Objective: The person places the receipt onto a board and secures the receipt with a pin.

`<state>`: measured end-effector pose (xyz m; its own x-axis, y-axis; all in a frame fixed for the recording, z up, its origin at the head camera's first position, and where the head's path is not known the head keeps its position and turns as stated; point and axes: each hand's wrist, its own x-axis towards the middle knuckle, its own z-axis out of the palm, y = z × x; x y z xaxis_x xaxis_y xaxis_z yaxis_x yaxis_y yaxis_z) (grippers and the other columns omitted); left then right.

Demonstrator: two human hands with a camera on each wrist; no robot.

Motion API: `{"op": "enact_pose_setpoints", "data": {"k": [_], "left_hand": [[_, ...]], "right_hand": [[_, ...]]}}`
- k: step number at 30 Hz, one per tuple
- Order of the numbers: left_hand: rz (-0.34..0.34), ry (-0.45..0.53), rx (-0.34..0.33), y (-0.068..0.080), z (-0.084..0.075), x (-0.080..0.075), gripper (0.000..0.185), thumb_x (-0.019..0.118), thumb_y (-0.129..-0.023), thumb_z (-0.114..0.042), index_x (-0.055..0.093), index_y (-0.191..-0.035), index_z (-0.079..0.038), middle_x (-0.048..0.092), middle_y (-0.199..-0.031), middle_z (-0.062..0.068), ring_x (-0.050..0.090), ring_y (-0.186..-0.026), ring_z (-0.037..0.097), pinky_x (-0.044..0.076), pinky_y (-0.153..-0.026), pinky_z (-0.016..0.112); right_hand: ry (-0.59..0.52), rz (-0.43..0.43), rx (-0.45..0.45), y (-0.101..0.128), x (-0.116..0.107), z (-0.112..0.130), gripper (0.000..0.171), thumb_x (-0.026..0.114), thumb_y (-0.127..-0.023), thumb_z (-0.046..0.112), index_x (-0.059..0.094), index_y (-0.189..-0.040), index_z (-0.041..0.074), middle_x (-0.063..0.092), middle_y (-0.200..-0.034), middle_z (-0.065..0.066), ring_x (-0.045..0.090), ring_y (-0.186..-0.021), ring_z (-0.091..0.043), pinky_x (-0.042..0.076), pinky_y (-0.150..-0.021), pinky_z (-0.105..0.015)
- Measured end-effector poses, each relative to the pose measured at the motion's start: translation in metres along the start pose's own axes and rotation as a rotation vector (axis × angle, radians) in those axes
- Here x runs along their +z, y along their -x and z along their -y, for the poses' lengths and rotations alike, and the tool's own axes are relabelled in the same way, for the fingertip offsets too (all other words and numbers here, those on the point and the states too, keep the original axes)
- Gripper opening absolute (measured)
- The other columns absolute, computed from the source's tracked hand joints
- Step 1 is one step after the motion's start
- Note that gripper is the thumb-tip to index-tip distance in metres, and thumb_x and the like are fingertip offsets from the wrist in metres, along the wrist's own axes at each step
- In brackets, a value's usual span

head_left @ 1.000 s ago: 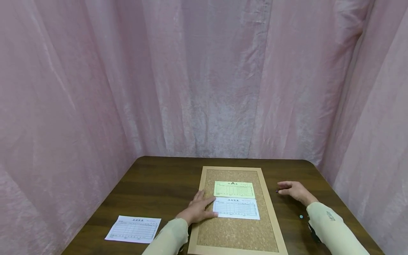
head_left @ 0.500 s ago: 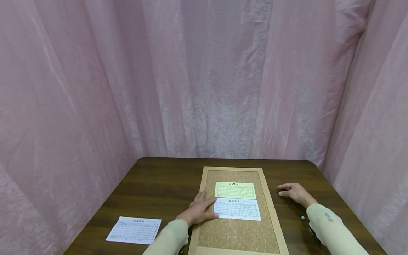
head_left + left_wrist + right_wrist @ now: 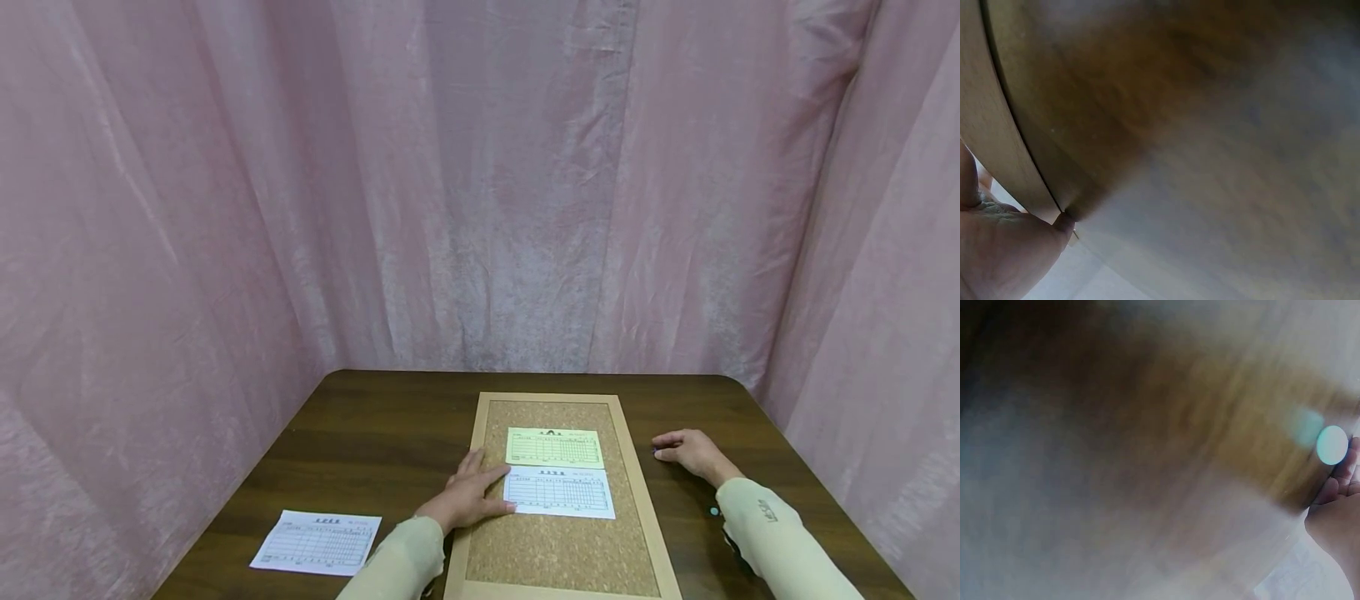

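One white paper (image 3: 558,492) could slide if our wide left grip (image 3: 463,495) leaves its edge; our narrow right grip (image 3: 692,456), hold unclear, could fumble the purple speck (image 3: 655,451).

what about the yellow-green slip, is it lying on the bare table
No, the yellow-green slip lies on the corkboard, just beyond a white slip.
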<state>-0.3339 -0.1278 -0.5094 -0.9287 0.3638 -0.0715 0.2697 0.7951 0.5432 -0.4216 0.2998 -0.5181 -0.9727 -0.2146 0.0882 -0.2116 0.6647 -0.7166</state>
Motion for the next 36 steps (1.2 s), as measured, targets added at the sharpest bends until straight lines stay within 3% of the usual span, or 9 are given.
{"op": "enact_pose_setpoints", "data": {"k": [8, 36], "left_hand": [[0.000, 0.005, 0.002, 0.0006, 0.0001, -0.0002, 0.071, 0.071, -0.088, -0.051, 0.049, -0.148, -0.020, 0.011, -0.162, 0.023, 0.004, -0.149, 0.040, 0.018, -0.110, 0.067], [0.001, 0.018, -0.014, 0.0025, -0.0020, -0.0013, 0.072, 0.072, -0.087, -0.050, 0.049, -0.148, -0.021, 0.010, -0.163, 0.022, 0.004, -0.150, 0.039, 0.019, -0.111, 0.066]], "right_hand": [[0.027, 0.009, 0.004, -0.0002, 0.0004, 0.0013, 0.030, 0.074, -0.088, 0.010, 0.070, -0.112, -0.007, 0.066, -0.116, -0.027, 0.059, -0.110, -0.044, 0.049, -0.088, -0.049], [0.056, 0.000, -0.036, -0.0006, 0.0029, 0.0005, 0.022, 0.071, -0.090, 0.008, 0.073, -0.108, -0.005, 0.069, -0.110, -0.023, 0.059, -0.109, -0.044, 0.048, -0.089, -0.053]]}}
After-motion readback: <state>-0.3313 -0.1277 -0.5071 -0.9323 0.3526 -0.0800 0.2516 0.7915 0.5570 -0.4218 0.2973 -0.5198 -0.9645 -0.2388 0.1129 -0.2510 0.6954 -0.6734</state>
